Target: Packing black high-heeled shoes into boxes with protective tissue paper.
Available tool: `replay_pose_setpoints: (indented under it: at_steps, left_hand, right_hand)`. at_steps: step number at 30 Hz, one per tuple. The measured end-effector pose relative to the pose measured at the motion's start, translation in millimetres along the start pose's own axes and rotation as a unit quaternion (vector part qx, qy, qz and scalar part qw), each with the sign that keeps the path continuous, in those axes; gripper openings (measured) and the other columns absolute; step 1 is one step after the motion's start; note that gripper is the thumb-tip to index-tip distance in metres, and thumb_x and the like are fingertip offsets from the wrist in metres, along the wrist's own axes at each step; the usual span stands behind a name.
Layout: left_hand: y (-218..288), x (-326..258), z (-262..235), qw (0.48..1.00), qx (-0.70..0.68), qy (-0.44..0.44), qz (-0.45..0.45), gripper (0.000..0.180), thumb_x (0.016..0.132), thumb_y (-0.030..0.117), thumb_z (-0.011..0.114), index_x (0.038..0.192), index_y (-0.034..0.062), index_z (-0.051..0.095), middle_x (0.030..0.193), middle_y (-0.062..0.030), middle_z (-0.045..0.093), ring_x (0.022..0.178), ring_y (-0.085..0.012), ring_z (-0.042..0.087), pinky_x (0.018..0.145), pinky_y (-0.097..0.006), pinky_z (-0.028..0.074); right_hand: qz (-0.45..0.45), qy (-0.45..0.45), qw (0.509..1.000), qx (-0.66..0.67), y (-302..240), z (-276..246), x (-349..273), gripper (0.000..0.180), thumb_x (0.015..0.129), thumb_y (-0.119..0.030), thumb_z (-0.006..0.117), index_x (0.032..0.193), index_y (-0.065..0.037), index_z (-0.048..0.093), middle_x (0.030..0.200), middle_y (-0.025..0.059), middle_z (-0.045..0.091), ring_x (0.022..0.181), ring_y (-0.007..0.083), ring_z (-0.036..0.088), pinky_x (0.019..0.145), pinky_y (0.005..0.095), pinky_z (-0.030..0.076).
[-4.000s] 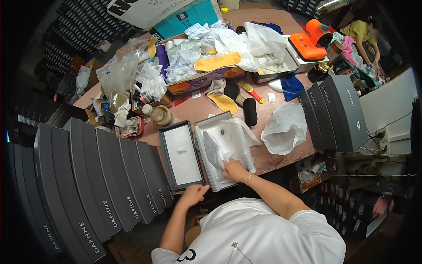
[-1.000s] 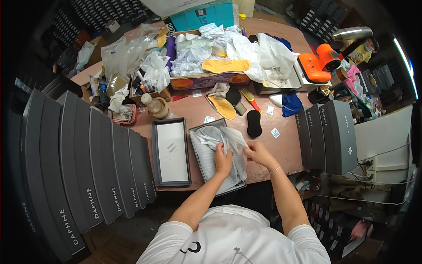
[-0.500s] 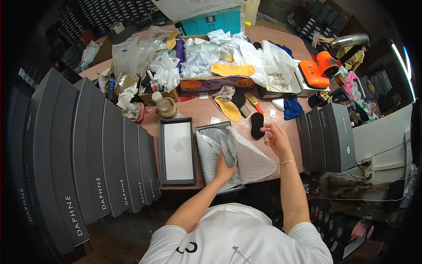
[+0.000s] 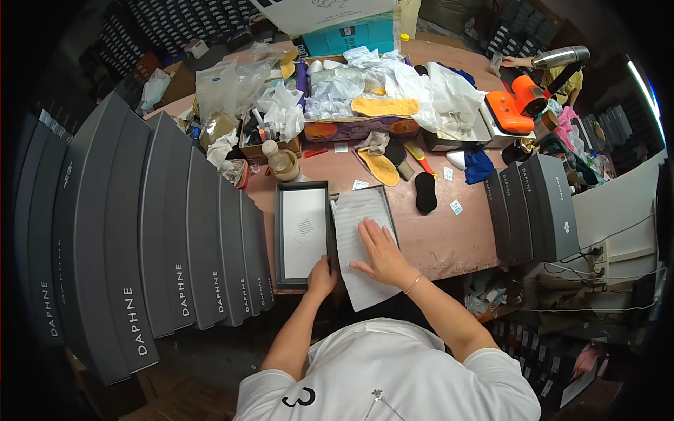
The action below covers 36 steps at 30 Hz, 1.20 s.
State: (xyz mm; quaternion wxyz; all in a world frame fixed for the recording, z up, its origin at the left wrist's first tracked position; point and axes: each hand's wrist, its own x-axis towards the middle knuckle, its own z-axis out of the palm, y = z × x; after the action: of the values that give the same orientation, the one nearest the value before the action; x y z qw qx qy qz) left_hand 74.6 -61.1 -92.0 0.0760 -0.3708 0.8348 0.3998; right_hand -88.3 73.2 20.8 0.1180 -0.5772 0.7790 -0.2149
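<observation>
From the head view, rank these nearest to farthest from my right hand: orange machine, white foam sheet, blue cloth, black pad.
1. White foam sheet: under your right hand
2. Black pad: ahead, slightly right
3. Blue cloth: farther ahead, right
4. Orange machine: beyond the cloth

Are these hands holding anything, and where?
The left hand appears to grip the gray lid at its near right corner; the right hand holds nothing, lying flat on the white foam sheet.
</observation>
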Motion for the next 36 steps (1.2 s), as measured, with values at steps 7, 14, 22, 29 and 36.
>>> replay_pose_setpoints:
  at_steps: [7, 14, 22, 29, 36]
  left_hand:
    - [24.1, -59.5, -103.9, 0.907, -0.399, 0.073, 0.109, 0.031, 0.089, 0.012, 0.058, 0.115, -0.0039, 0.052, 0.102, -0.0118, 0.063, 0.090, -0.0200, 0.061, 0.081, -0.029, 0.047]
    - [78.1, -117.4, -84.9, 0.701, -0.689, -0.172, 0.063, 0.041, 0.091, 0.019, 0.061, 0.124, -0.0018, 0.050, 0.119, -0.0083, 0.058, 0.107, -0.0167, 0.056, 0.093, -0.029, 0.044]
    - [68.7, -11.0, -3.5, 0.894, -0.445, 0.041, 0.033, 0.053, 0.091, 0.026, 0.061, 0.129, -0.0060, 0.043, 0.119, -0.0158, 0.055, 0.110, -0.0208, 0.052, 0.095, -0.033, 0.042]
    - [73.3, 32.2, -25.7, 0.845, -0.506, -0.157, -0.071, 0.044, 0.094, 0.028, 0.058, 0.124, -0.0028, 0.052, 0.119, -0.0097, 0.059, 0.110, -0.0184, 0.054, 0.095, -0.032, 0.042]
    - [277.8, -33.2, -29.0, 0.760, -0.472, -0.324, 0.307, 0.072, 0.086, 0.019, 0.068, 0.144, 0.0016, 0.029, 0.134, -0.0157, 0.048, 0.115, -0.0215, 0.054, 0.098, -0.033, 0.044]
  right_hand:
    - [0.003, -0.118, 0.984, -0.134, 33.5, 34.7, 2.3, 0.088, 0.080, -0.057, 0.061, 0.140, 0.000, 0.031, 0.142, 0.0230, 0.035, 0.136, 0.0348, 0.029, 0.109, 0.0564, 0.020]
    - [0.195, 0.085, 0.872, 0.441, 12.9, -45.3, -37.1, 0.077, 0.093, -0.039, 0.054, 0.147, 0.000, 0.015, 0.148, 0.0239, 0.027, 0.134, 0.0332, 0.035, 0.109, 0.0409, 0.027]
    - [0.307, 0.107, 0.905, 0.273, 63.3, 15.5, -14.1, 0.055, 0.086, -0.036, 0.063, 0.125, 0.002, 0.051, 0.121, 0.0323, 0.053, 0.114, 0.0407, 0.053, 0.095, 0.0402, 0.042]
    - [0.300, 0.079, 0.832, 0.461, 95.6, 52.4, -31.0, 0.086, 0.086, -0.048, 0.061, 0.148, -0.006, 0.020, 0.145, 0.0282, 0.027, 0.135, 0.0346, 0.031, 0.108, 0.0392, 0.031]
    - [0.327, 0.237, 0.713, 0.573, 125.7, -273.7, -186.9, 0.080, 0.084, -0.029, 0.063, 0.146, 0.000, 0.021, 0.130, 0.0151, 0.050, 0.111, 0.0205, 0.055, 0.093, 0.0318, 0.047]
